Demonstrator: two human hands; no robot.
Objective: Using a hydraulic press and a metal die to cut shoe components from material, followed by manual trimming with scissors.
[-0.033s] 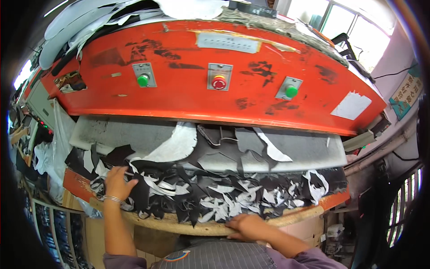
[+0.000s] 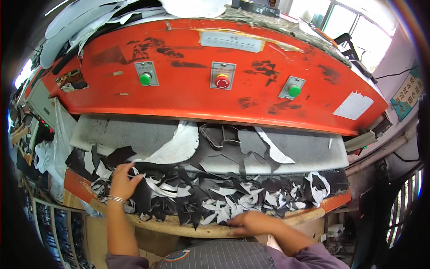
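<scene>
My left hand [image 2: 124, 180] lies over dark leather-like scraps at the left of the pile, thumb spread away from the fingers. Its fingertips touch a dark piece near the pale cutting board [image 2: 101, 130]. Against the front wooden rail [image 2: 179, 227] rests my right hand [image 2: 247, 223], fingers stretched to the left beside white scraps [image 2: 219, 208]. A cut-up dark sheet [image 2: 218, 158] with a white flap [image 2: 179, 145] spreads over the board and down to the pile. On that sheet sits an angular metal-edged cutting die [image 2: 218, 136].
Over the board hangs a red press beam [image 2: 179, 98] carrying a left green button [image 2: 145, 79], a red stop button [image 2: 222, 81] and a right green button [image 2: 294, 91]. Sheets [image 2: 85, 27] are stacked on top. Clear plastic [image 2: 62, 143] hangs at the left.
The view has shifted slightly. My left hand has moved a little to the right and away from me over the scraps. My right hand stays at the rail.
</scene>
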